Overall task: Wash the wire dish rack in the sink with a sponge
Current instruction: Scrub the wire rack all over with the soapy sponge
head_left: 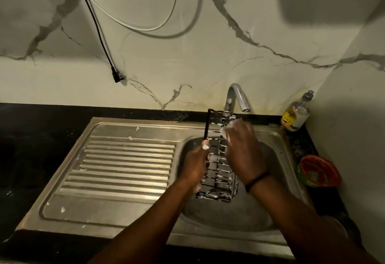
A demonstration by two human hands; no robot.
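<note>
A black wire dish rack [218, 159], streaked with white foam, stands on end over the steel sink bowl [277, 159]. My left hand [194, 165] grips its left side, thumb up on the frame. My right hand [241, 147] lies across the rack's upper right part and holds a foamy sponge [229, 127], mostly hidden under the blurred fingers. A dark band circles my right wrist.
A chrome tap [237, 96] curves over the sink just behind the rack. A soap bottle [295, 113] stands at the back right, a red bowl [318, 171] on the right counter. The ribbed drainboard [125, 165] lies left. A black cable plug [116, 77] hangs on the wall.
</note>
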